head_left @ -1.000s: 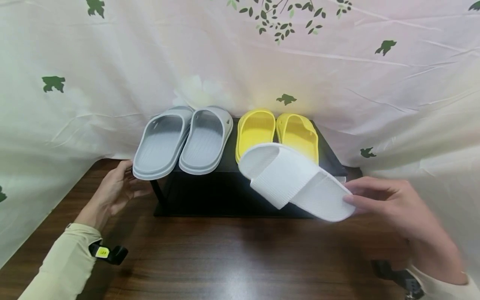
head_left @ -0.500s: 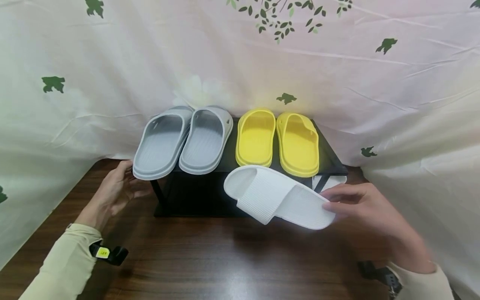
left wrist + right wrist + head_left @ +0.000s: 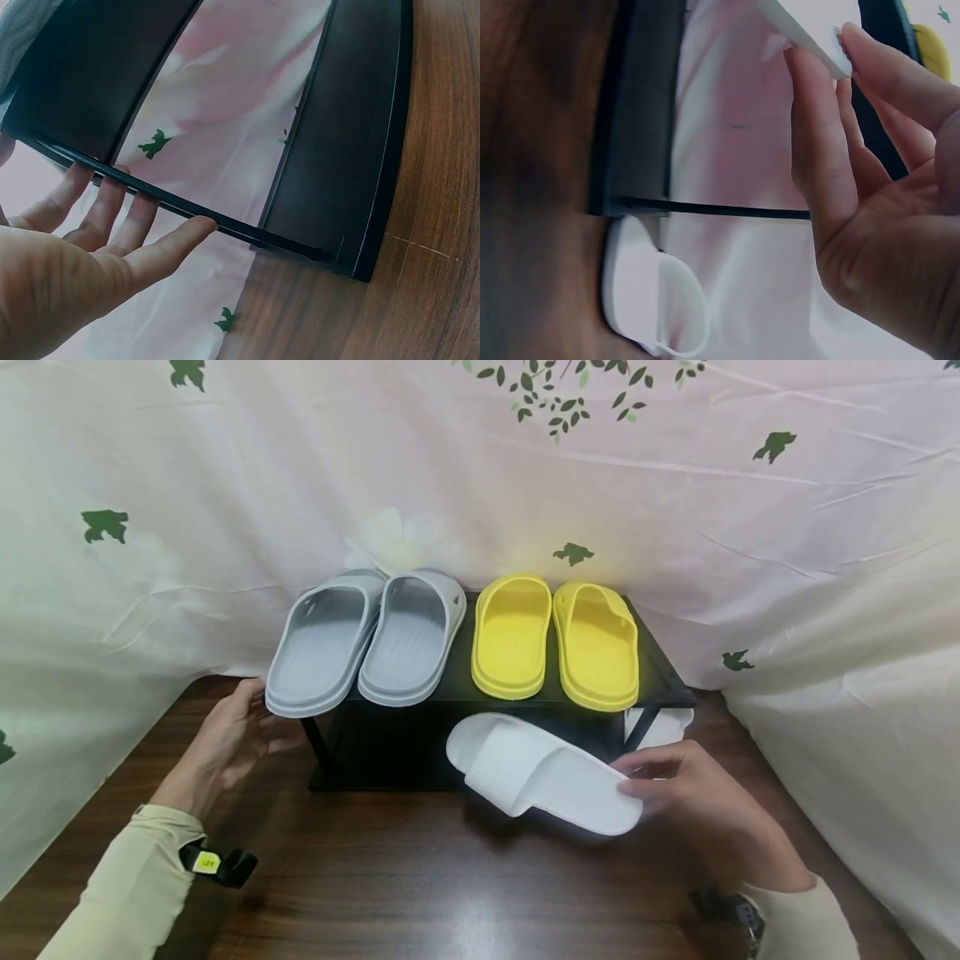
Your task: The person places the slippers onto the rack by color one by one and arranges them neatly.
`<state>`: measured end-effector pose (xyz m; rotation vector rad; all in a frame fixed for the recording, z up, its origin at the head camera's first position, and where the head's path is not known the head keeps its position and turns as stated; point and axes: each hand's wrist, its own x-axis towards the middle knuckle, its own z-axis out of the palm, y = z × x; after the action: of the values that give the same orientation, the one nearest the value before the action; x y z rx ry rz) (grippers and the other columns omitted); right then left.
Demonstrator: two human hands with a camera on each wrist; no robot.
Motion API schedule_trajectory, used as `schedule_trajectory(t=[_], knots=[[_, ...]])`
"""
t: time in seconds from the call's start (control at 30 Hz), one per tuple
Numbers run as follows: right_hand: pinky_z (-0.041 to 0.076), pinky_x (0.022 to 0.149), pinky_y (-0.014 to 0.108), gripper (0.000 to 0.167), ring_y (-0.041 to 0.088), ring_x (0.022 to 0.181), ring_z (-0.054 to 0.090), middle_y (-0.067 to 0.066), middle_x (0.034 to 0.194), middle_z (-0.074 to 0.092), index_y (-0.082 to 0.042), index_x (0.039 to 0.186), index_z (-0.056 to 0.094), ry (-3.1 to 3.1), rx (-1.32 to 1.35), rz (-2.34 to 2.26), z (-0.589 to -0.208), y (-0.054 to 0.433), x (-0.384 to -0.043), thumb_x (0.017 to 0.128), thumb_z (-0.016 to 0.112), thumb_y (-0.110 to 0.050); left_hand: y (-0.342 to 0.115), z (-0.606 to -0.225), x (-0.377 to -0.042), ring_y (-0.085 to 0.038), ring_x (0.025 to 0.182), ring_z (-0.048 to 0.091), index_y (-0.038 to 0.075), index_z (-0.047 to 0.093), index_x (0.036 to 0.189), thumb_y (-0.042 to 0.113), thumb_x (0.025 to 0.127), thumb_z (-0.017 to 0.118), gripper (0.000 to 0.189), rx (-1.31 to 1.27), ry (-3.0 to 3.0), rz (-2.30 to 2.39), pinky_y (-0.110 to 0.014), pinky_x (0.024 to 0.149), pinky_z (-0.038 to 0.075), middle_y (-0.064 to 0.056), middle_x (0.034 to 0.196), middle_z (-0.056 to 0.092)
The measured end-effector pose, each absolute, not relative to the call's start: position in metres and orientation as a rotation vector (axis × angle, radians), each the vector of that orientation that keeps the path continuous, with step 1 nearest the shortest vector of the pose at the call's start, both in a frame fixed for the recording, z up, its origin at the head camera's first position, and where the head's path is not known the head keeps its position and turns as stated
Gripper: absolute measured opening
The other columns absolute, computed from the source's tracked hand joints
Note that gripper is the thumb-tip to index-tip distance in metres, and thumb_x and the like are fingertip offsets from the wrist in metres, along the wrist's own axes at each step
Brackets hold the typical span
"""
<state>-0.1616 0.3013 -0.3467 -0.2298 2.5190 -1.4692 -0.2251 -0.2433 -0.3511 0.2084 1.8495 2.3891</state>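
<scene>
A white slide slipper (image 3: 577, 789) is pinched at its heel end by my right hand (image 3: 697, 802). It hangs tilted in front of the lower shelf of a black shoe rack (image 3: 656, 677). Thumb and fingers grip the slipper's edge (image 3: 817, 34) in the right wrist view. My left hand (image 3: 228, 735) is at the rack's left end, its fingertips touching the thin side bar (image 3: 180, 202). Two grey clogs (image 3: 318, 652) sit on the top shelf at left, two yellow clogs (image 3: 513, 643) to their right. Another white slipper (image 3: 634, 285) lies beside the rack's right end.
The rack stands on a dark wooden surface (image 3: 375, 877). Behind and at both sides hangs a pale cloth (image 3: 262, 468) with green leaf and bird prints. The rack's lower shelf (image 3: 390, 756) is close to the surface.
My right hand has carried the white slipper left and down, from in front of the yellow clogs to the lower shelf's level. The left hand has stayed in place.
</scene>
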Motion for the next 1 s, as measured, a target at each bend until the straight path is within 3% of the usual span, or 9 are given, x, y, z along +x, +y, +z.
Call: schedule_trajectory(t=[0.5,0.73,1.0], knots=[[0.061,0.073,0.039,0.043,0.023,0.083,0.070,0.016,0.107,0.070,0.009,0.125,0.067,2.492,0.006,-1.695,-0.371,0.286,-0.174,0.088,0.080,-0.009,-0.244,-0.351,-0.227,-0.012,0.100,0.064,0.021,0.072,0.106,0.033,0.109,0.047,0.028,0.243,1.836,2.384,-0.041,0.080,0.058,0.004,0.104,0.068],[0.060,0.075,0.037,0.050,0.021,0.084,0.072,0.023,0.123,0.066,0.007,0.135,0.060,2.468,0.193,-1.740,-0.381,0.280,-0.177,0.092,0.077,-0.013,-0.244,-0.351,-0.226,-0.012,0.101,0.064,0.022,0.071,0.107,0.035,0.108,0.048,0.027,0.218,1.850,2.378,-0.041,0.080,0.058,0.005,0.105,0.067],[0.060,0.076,0.038,0.050,0.023,0.086,0.072,0.029,0.124,0.061,0.012,0.138,0.053,2.391,0.179,-1.885,-0.394,0.271,-0.183,0.094,0.072,-0.003,-0.244,-0.352,-0.226,-0.012,0.100,0.065,0.022,0.072,0.107,0.034,0.108,0.048,0.027,0.220,1.830,2.390,-0.042,0.079,0.058,0.005,0.104,0.069]])
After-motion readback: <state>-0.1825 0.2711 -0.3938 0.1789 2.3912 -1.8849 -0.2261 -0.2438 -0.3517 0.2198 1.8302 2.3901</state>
